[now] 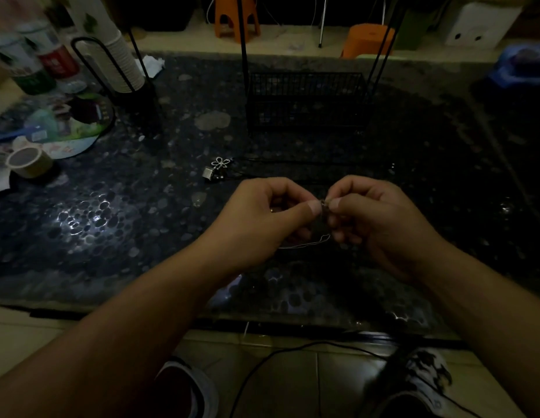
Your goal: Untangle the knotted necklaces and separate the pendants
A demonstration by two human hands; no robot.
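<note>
Two hands, left and right, together, pinching one knot over dark pebbled tabletop. Beyond knot: flower pendant, wire basket, orange stools on tiled floor.

The tabletop is dark, glossy and pebble-patterned. A black wire basket stands on it at centre rear. Left of the basket stands a black wire holder containing stacked paper cups. Further left lie a round printed fan and a roll of tape. Forward-left of the basket lie a flower pendant and a square pendant, close together.
</note>
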